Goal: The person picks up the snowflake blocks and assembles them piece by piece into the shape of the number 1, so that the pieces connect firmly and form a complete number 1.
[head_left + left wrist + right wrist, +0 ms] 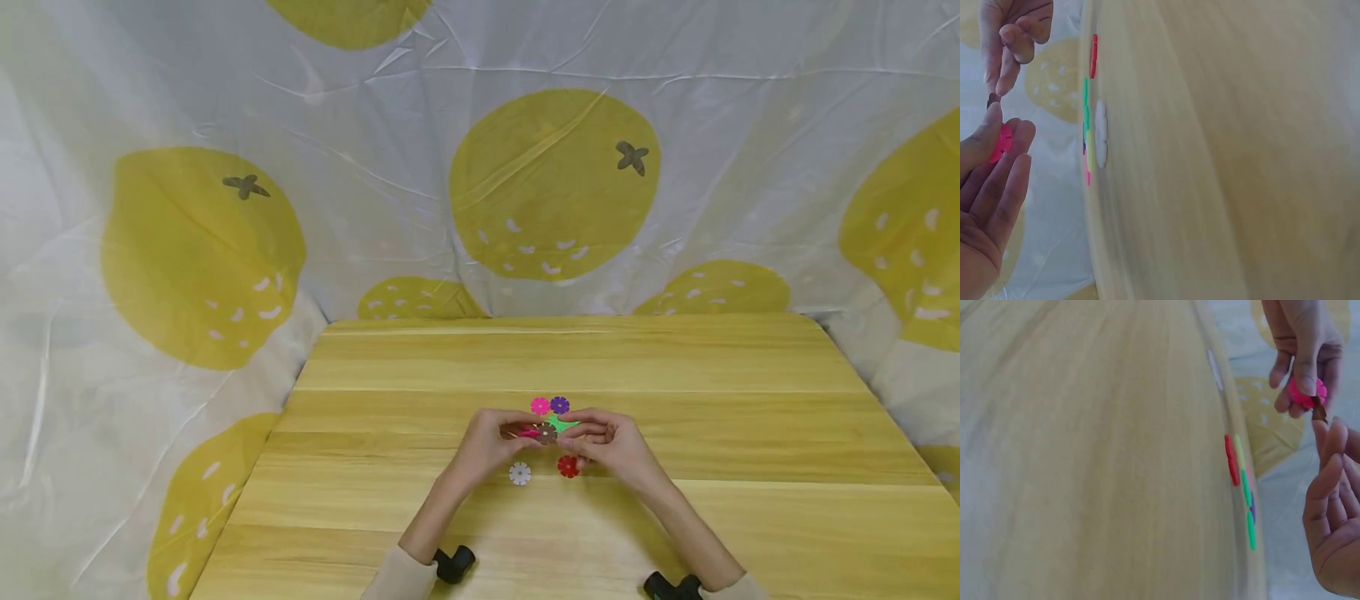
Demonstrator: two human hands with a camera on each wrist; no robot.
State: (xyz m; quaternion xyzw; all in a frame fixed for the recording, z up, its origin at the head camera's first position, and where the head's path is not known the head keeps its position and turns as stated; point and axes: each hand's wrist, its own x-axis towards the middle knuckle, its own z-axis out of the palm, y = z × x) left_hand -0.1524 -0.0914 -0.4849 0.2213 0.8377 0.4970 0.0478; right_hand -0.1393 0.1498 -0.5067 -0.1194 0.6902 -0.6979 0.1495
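Smooth wood-look boards across the table (375, 500), streaked with grain, with a low satin sheen. Behind, thin, smooth cloth in the curtain (375, 167), creased and softly glossy along the folds. Smooth, hard-looking plastic in the pink disc (1002, 145), likewise in the brown disc (546, 434), white disc (520, 473), red disc (567, 467), purple disc (559, 405) and green disc (559, 425); mostly matt to the eye. Dark, matt, plastic-looking casing on the wrist mounts (454, 565). Soft, matt cloth in the sleeves (403, 575).
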